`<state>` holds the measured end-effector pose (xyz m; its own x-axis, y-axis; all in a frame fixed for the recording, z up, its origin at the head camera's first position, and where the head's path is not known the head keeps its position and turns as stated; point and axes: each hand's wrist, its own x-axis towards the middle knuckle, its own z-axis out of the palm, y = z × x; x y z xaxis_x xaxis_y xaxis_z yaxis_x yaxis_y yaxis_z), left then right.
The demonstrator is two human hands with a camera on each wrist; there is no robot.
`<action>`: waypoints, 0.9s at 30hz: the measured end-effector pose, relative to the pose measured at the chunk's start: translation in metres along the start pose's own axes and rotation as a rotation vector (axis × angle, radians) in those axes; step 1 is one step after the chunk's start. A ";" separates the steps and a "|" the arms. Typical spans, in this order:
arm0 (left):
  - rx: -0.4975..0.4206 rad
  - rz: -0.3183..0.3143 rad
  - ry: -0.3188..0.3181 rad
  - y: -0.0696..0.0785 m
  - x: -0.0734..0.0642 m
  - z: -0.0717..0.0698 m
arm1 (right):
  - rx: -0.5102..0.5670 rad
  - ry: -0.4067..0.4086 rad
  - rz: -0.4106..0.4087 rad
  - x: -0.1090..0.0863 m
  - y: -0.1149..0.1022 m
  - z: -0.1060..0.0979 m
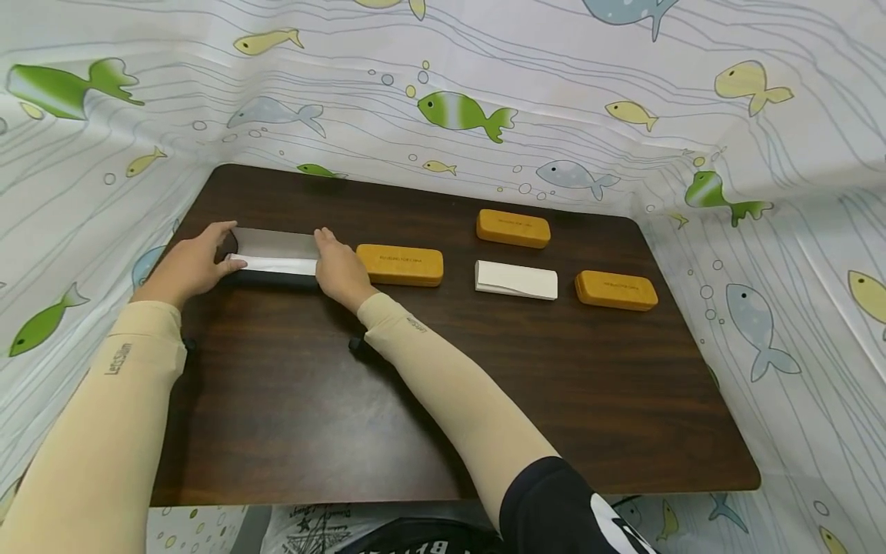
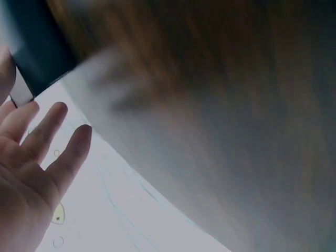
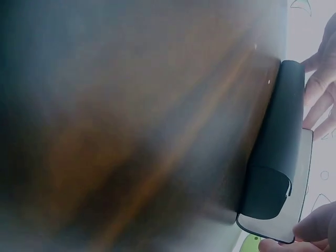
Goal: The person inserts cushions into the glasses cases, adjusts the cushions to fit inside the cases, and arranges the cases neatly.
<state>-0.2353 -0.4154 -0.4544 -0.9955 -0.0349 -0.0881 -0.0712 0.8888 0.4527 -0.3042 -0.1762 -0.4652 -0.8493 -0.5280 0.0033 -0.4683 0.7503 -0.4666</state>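
A dark glasses case (image 1: 273, 280) with a grey-lined lid stands open at the table's left side, and a white strip (image 1: 277, 265), perhaps a cloth, lies along its inside. My left hand (image 1: 190, 265) grips the case's left end between thumb and fingers. At the other end, my right hand (image 1: 341, 268) holds the case. In the right wrist view, the thumb and a finger of my right hand (image 3: 315, 231) pinch a corner of the lid beside the dark rounded body. The left wrist view shows several fingers of my left hand (image 2: 37, 152) spread below the case (image 2: 39, 44).
A yellow case (image 1: 400, 265) sits just right of my right hand. Farther right are a second yellow case (image 1: 514, 228), a white folded flat item (image 1: 516, 280) and a third yellow case (image 1: 616, 290). Fish-patterned sheeting (image 1: 374, 92) surrounds the brown table (image 1: 277, 431).
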 end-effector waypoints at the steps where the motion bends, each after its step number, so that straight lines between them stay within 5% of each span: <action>1: 0.002 0.004 -0.005 0.000 -0.001 0.000 | -0.004 0.001 -0.006 -0.001 0.001 0.000; 18: 0.057 -0.003 0.138 0.008 -0.013 0.005 | -0.047 0.082 -0.087 -0.016 0.001 0.002; 27: 0.061 0.007 0.171 0.008 -0.018 0.006 | -0.297 0.134 -0.168 -0.031 -0.007 0.005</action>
<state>-0.2179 -0.4050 -0.4546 -0.9925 -0.1008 0.0696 -0.0651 0.9153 0.3976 -0.2735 -0.1674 -0.4658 -0.7694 -0.6120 0.1829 -0.6380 0.7505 -0.1727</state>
